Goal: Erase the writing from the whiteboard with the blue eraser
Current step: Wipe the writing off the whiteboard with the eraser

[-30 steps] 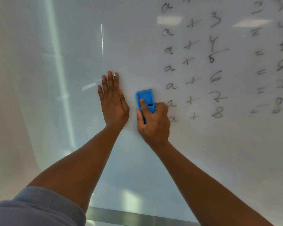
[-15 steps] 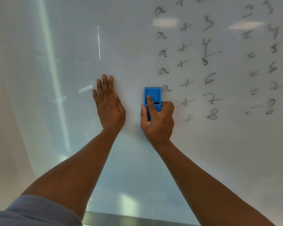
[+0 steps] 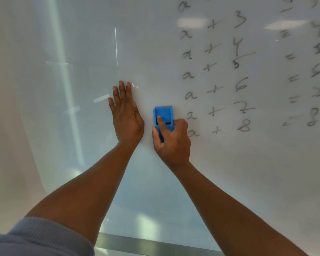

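Nearest the camera, a grey ribbed sleeve [image 3: 44, 239] sits pushed up the left forearm, and past it a metal strip [image 3: 155, 245] runs along the bottom edge of the whiteboard [image 3: 72, 145]. Farther up, the left hand [image 3: 127, 117] lies flat on the board with its fingers straight and together, gripping nothing and seemingly bracing. Just beside it, the right hand [image 3: 172, 143] grasps the blue eraser [image 3: 163, 117], thumb along the left edge, index finger laid over the back and the other fingers curled round the right side. The eraser stands upright against the board, just left of the lowest rows of writing [image 3: 216, 100]. Beyond it, the column of sums, "a + 3" down to "a + 8" with answers far to the right, looks almost wholly intact, so I judge the task to be barely begun. The main risk is uneven pressure: with one fingertip pushing on the back, the pad could tilt and leave grey streaks rather than a clean path. A narrow vertical eraser also covers little per sweep, so stray strokes between passes may survive. The upper rows and the far answers demand a long reach, where the eraser could slip in the grip.
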`<state>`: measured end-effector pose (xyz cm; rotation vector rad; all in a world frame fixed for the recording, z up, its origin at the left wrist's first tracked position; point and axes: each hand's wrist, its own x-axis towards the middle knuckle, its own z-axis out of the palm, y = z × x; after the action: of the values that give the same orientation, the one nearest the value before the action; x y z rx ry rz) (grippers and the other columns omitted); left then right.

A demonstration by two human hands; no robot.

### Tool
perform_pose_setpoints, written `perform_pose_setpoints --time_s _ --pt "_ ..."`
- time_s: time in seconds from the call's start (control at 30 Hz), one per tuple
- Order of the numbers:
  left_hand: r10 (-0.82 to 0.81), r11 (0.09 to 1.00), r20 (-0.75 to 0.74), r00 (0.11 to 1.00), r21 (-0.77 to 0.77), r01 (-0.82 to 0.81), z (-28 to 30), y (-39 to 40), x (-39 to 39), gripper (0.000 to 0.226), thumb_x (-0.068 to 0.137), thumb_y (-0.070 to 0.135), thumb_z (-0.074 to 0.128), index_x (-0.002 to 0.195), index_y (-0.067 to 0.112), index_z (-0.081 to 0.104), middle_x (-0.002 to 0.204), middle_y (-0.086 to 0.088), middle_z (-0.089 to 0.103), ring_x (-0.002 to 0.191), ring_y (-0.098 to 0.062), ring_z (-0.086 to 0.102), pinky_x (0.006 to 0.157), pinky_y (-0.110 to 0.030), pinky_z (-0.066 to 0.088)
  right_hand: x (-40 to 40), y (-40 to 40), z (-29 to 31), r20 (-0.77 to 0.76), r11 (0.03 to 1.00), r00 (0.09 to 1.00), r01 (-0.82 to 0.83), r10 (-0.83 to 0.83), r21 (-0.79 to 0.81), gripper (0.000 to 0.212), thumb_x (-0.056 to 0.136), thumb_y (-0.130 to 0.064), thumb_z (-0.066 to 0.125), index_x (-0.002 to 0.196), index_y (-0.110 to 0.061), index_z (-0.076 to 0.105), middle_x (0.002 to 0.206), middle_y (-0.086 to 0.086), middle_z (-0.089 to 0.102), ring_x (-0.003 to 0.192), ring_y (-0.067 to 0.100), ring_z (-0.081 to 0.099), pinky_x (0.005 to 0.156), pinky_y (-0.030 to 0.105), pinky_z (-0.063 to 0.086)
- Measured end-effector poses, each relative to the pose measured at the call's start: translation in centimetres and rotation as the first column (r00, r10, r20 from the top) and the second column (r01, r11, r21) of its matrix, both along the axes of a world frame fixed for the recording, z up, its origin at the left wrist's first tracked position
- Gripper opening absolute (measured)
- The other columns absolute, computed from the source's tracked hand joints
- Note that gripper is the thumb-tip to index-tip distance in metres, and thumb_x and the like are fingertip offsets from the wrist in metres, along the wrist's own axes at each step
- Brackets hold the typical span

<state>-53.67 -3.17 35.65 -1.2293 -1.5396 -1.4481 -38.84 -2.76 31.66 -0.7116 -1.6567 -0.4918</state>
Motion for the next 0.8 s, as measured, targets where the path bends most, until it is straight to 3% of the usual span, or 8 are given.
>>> perform_pose_setpoints --time_s 0.13,0.37,0.53,0.67,0.8 --pt "0.001 1.0 0.0 1.0 -0.006 -0.001 -0.2 0.2 0.0 0.052 0.107 0.019 0.021 0.159 0.014 0.014 0.167 -0.007 0.012 0.155 -0.024 0.006 0.126 -0.039 0.001 -0.9 0.0 1.1 -0.002 1.0 1.0 0.017 -0.017 0.02 0.041 0.094 -0.042 0.057 0.125 -0.015 0.061 0.092 0.015 0.05 0.078 0.024 0.053 0.049 0.026 0.05" --pt "-0.025 1.0 0.008 1.0 0.01 0.025 -0.2 -0.1 0.2 0.052 0.107 0.018 0.022 0.158 0.013 0.016 0.167 -0.007 0.013 0.155 -0.025 0.006 0.126 -0.038 0.0 1.7 0.5 -2.4 0.197 0.997 0.98 -0.03 0.015 0.075 0.037 0.091 -0.038 0.06 0.119 -0.014 0.066 0.09 0.013 0.053 0.077 0.024 0.054 0.047 0.031 0.052" --pt "-0.039 0.999 0.018 0.999 -0.011 0.039 0.0 -0.2 0.2 0.052 0.107 0.018 0.021 0.159 0.013 0.013 0.167 -0.007 0.012 0.155 -0.025 0.006 0.126 -0.042 0.002 1.5 1.3 5.4 0.056 0.986 0.996 0.056 -0.065 0.159 0.034 0.085 -0.034 0.065 0.112 -0.014 0.071 0.087 0.018 0.056 0.078 0.033 0.056 0.049 0.032 0.048" --pt "-0.052 0.998 0.026 0.998 -0.025 0.052 0.0 -0.4 0.4 0.052 0.108 0.02 0.019 0.159 0.014 0.012 0.167 -0.007 0.011 0.155 -0.025 0.004 0.126 -0.041 0.001 0.5 1.2 12.5 -0.059 0.987 0.995 0.083 -0.076 0.138 0.036 0.089 -0.037 0.061 0.116 -0.014 0.068 0.096 0.018 0.055 0.086 0.03 0.054 0.051 0.026 0.045" --pt "-0.027 0.998 0.024 0.999 -0.057 0.029 0.1 -0.5 0.6 0.053 0.107 0.021 0.018 0.159 0.013 0.011 0.167 -0.007 0.009 0.155 -0.025 0.002 0.126 -0.041 0.0 0.1 0.6 10.7 0.004 0.989 0.998 0.065 -0.067 0.134 0.037 0.09 -0.037 0.061 0.118 -0.015 0.067 0.097 0.018 0.054 0.086 0.032 0.053 0.053 0.03 0.047"
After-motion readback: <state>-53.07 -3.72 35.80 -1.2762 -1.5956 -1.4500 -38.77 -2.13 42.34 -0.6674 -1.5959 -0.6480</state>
